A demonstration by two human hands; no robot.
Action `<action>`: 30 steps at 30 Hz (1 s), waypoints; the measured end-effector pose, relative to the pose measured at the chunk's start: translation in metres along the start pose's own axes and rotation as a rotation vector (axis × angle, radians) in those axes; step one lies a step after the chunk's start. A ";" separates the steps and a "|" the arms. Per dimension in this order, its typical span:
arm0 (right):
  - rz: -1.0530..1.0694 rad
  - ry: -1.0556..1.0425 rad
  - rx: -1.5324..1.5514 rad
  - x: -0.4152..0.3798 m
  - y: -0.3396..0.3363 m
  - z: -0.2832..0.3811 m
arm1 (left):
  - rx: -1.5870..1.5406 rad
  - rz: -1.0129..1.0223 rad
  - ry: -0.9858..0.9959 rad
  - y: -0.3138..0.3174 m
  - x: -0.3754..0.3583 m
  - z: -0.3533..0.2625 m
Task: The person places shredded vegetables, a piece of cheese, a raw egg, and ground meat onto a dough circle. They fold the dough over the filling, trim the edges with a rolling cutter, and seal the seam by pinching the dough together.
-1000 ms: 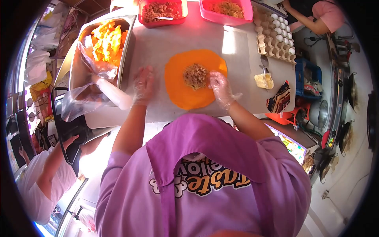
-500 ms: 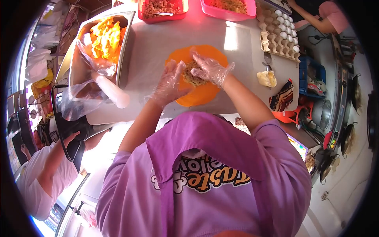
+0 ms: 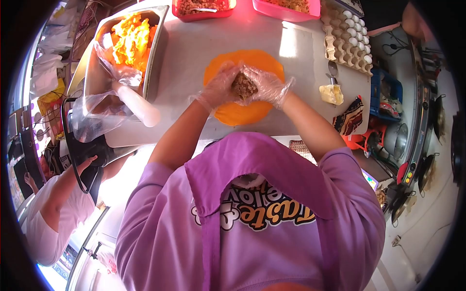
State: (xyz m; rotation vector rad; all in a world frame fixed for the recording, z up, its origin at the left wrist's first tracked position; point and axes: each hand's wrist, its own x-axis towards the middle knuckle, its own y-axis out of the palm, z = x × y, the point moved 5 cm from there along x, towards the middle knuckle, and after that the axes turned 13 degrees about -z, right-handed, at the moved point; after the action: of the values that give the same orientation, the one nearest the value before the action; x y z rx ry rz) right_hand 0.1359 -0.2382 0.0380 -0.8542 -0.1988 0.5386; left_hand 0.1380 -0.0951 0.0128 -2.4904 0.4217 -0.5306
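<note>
A flat orange round sheet (image 3: 238,114) lies on the grey table. On its middle sits a brownish clump of filling (image 3: 244,86). My left hand (image 3: 221,87), in a clear plastic glove, cups the clump from the left. From the right, my right hand (image 3: 266,86), gloved the same way, curves round it. The fingertips of both hands come close together at the far side of the clump, and the near side stays uncovered.
At the left stands a metal tray (image 3: 159,58) with orange food and a plastic bag (image 3: 99,114). Pink tubs (image 3: 286,13) line the back. Egg cartons (image 3: 340,46), a yellow block (image 3: 331,94) and a patterned cloth (image 3: 349,116) are at the right. Another person (image 3: 56,208) is at lower left.
Both hands have closed in round the filling, which now looks more compact and browner. The other person's arm at the top right has moved back from the egg cartons.
</note>
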 end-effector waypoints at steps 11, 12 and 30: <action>0.010 0.048 -0.053 -0.011 0.010 -0.006 | -0.256 0.006 -0.183 -0.007 -0.009 -0.020; -0.073 0.032 0.032 -0.013 0.005 -0.003 | -0.317 -0.056 -0.204 -0.011 -0.009 -0.021; -0.425 0.119 0.223 -0.019 0.006 -0.010 | -0.692 -0.131 -0.729 0.004 -0.024 0.004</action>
State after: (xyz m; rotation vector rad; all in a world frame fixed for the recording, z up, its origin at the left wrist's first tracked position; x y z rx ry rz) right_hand 0.1213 -0.2512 0.0281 -0.6006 -0.1999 0.1081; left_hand 0.1179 -0.0873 0.0009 -3.1285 0.1535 0.5923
